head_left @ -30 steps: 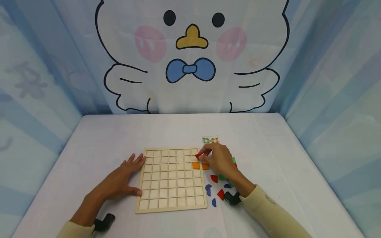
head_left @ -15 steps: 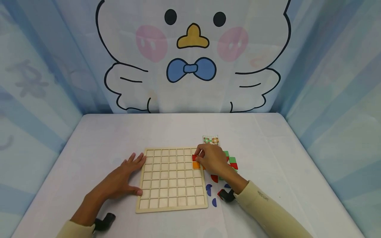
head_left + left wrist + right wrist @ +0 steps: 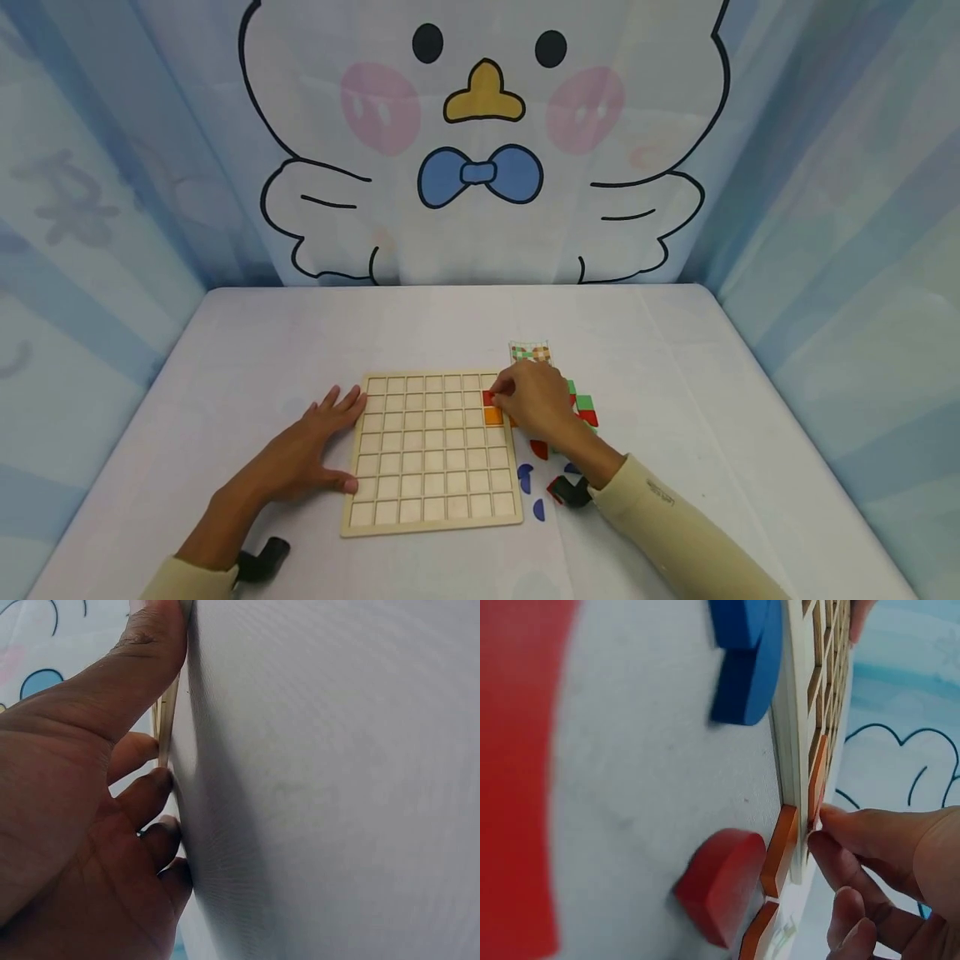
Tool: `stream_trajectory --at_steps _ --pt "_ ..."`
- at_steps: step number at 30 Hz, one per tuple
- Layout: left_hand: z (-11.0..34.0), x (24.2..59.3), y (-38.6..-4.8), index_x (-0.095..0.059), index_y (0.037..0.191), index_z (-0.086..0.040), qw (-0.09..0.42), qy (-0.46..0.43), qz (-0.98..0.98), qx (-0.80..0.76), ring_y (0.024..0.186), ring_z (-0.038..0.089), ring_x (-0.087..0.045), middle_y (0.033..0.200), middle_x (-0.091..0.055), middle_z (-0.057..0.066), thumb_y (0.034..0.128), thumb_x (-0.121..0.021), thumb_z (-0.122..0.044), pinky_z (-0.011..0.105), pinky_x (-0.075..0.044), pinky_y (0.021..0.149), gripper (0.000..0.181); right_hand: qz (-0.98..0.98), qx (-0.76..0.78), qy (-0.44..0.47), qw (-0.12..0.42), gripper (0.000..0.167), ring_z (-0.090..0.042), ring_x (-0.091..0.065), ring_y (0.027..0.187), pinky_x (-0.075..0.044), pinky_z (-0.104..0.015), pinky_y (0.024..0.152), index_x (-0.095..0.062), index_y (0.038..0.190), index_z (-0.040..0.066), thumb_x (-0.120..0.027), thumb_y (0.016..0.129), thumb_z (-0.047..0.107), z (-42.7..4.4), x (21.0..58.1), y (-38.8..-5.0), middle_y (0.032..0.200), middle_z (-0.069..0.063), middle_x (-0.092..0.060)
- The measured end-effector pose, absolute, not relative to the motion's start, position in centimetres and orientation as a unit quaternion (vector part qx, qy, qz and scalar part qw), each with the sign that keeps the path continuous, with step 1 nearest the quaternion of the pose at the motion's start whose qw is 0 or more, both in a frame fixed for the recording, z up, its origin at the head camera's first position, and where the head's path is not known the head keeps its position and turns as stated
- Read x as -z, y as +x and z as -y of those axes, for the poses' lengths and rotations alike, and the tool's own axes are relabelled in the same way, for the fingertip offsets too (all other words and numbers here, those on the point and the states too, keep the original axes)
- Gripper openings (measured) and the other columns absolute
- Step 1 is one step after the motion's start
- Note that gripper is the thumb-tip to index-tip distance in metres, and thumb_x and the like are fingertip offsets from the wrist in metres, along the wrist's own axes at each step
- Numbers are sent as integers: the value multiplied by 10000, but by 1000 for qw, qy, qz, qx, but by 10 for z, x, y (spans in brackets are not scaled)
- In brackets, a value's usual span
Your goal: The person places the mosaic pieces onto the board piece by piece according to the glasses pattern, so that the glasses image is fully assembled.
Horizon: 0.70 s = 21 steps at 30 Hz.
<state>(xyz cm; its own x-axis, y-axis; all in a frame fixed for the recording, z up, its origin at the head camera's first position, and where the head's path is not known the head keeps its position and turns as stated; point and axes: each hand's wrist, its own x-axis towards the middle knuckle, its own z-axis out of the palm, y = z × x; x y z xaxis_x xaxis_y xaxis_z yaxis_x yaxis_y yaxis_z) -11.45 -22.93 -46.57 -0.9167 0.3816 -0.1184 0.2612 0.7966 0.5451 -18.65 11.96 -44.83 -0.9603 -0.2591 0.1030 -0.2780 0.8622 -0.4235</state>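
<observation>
A wooden grid board (image 3: 435, 486) lies on the white table. Along its left edge rests my left hand (image 3: 303, 454), fingers spread and thumb touching the side; the left wrist view shows its fingertips (image 3: 159, 780) against the board's edge. At the upper right of the grid, my right hand (image 3: 536, 402) pinches a small red piece (image 3: 488, 397) down in a cell. Just below that piece, an orange square tile (image 3: 493, 416) sits in its own cell. In the right wrist view the thumb and forefinger of my right hand (image 3: 877, 862) meet at the board, largely hiding the red piece.
Right of the board lie blue half-round pieces (image 3: 539, 510), a red rounded piece (image 3: 538, 450) and green-and-red pieces (image 3: 586, 408), some under my right arm. A small patterned card (image 3: 529, 352) lies beyond my right hand. A printed curtain (image 3: 480, 242) hangs behind the table.
My right hand has moved slightly left with the red piece, from above the board's right edge into the cell above the orange tile. My left hand stays in place.
</observation>
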Motion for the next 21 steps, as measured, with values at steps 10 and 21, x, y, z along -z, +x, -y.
stream_trajectory --at_steps 10,21 --pt "230 466 -114 -301 1677 -84 110 171 -943 -264 1636 494 -132 1762 -225 172 684 -942 -525 709 -157 1300 1262 972 -211 100 -30 198 -156 -598 905 -515 -300 735 -844 1046 205 -896 857 233 -149 440 -173 929 52 -741" --pt "230 466 -113 -315 1670 -66 101 180 -942 -266 1628 504 -150 1755 -239 186 696 -939 -518 716 -171 1292 1242 969 -209 125 -42 171 -134 -553 821 -490 -280 716 -793 927 204 -931 828 214 -154 451 -170 836 61 -659"
